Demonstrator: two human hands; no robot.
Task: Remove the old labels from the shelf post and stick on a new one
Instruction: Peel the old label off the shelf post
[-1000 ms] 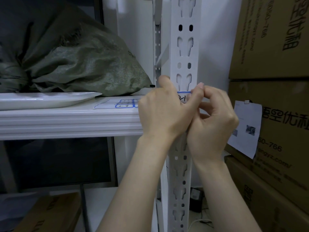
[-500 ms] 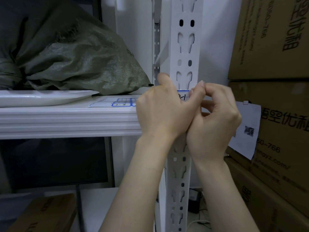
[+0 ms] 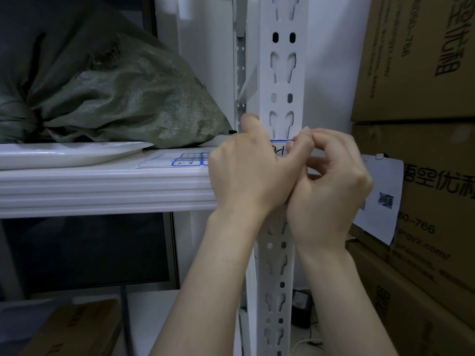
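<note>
A white perforated shelf post (image 3: 281, 80) runs top to bottom through the middle of the head view. A blue-bordered white label (image 3: 279, 148) with handwriting is stuck on it at shelf height, mostly hidden by my hands. My left hand (image 3: 249, 170) wraps the post from the left, thumb up against its edge. My right hand (image 3: 329, 183) presses in from the right, with thumb and forefinger pinched at the label's right edge. A sheet of blue-bordered labels (image 3: 185, 160) lies on the white shelf (image 3: 102, 186) just left of the post.
A green woven sack (image 3: 123, 98) and a white plate (image 3: 69, 152) sit on the shelf. Stacked cardboard boxes (image 3: 421, 98) with a paper slip (image 3: 380, 199) stand close on the right. Another box (image 3: 77, 327) lies on the lower level, bottom left.
Both hands stay on the post at the label. The right fingers have curled a little tighter at its edge, and the view has shifted slightly.
</note>
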